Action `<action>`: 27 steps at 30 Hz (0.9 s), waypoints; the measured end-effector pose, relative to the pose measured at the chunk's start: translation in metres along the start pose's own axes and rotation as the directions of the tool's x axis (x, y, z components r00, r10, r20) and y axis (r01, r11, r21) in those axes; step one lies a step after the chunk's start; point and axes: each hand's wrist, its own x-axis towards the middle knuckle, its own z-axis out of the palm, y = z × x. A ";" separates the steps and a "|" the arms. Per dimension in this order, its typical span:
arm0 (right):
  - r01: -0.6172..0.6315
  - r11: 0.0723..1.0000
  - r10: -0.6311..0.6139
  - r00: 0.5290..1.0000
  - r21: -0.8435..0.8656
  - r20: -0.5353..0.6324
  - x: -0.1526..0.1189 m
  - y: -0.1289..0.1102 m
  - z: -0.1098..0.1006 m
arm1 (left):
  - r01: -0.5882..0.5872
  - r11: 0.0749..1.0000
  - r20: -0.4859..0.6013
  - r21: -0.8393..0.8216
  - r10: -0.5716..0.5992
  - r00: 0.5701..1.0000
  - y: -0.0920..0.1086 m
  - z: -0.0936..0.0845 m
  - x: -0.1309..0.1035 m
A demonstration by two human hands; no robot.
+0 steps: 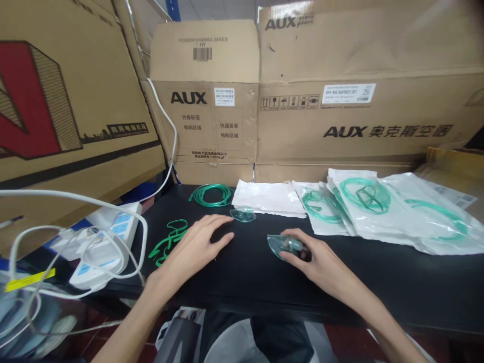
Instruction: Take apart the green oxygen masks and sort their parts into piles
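My right hand (308, 254) grips a clear greenish oxygen mask (278, 245) above the black table, thumb on one side and fingers on the other. Fingers stretched and thumb apart, my left hand (209, 237) hovers over the table holding nothing. Just beyond its fingertips lies a second clear mask (244, 215); whether they touch I cannot tell. Left of that hand sit tangled green elastic straps (168, 244), partly hidden by the wrist. A coil of green tubing (210, 195) rests behind it.
A flat white pouch (266, 196) lies at the back of the black table (242, 277). Several sealed packs (365, 201) with green tubing are piled at right. White power strips (109, 247) and loose cables crowd the left edge. Large cardboard boxes (340, 111) wall off the back.
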 end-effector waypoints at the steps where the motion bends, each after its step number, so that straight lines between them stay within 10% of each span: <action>1: 0.025 1.000 -0.025 1.000 0.001 0.003 0.006 -0.002 0.000 | -0.012 1.000 -0.004 -0.005 0.012 1.000 0.001 0.002 0.013; 8: 0.154 0.988 -0.154 0.987 0.007 -0.044 0.061 0.002 0.003 | -0.105 0.993 0.055 -0.060 0.108 0.993 -0.015 0.023 0.073; 27: 0.341 0.935 -0.335 0.940 -0.101 0.066 0.094 0.000 0.031 | -0.025 0.967 0.078 -0.255 0.046 0.996 -0.008 0.023 0.062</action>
